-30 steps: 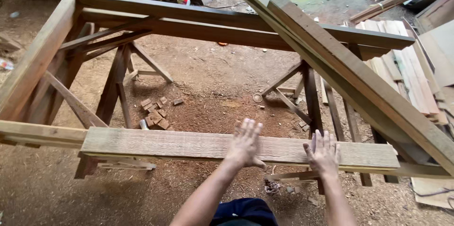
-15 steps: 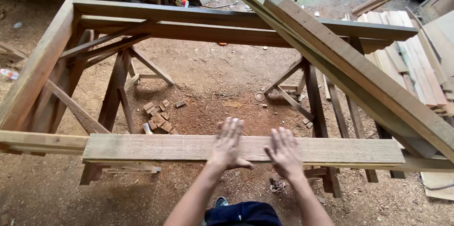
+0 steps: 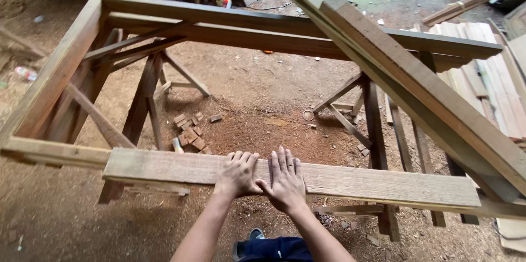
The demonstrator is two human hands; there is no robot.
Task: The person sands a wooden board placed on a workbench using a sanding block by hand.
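Observation:
A long rough wooden plank [image 3: 383, 182] lies flat along the near rail of a big rectangular timber frame [image 3: 60, 70]. The frame rests on wooden trestles over bare earth. My left hand [image 3: 238, 173] and my right hand [image 3: 286, 181] press palm-down on the plank's middle, side by side with thumbs touching and fingers spread. Neither hand grips anything. A second long timber beam [image 3: 416, 78] lies diagonally over the frame from top centre to the right edge.
Small wood offcuts [image 3: 189, 129] are scattered on the sawdust-covered ground under the frame. Trestle legs [image 3: 372, 125] stand right of centre and others [image 3: 143, 103] on the left. Stacked planks [image 3: 496, 75] lie at the right. A small can [image 3: 223, 1] sits beyond the far rail.
Both hands have slid left along the plank and drawn together; they were apart near the right part, and now rest side by side at the middle. The view shifted slightly.

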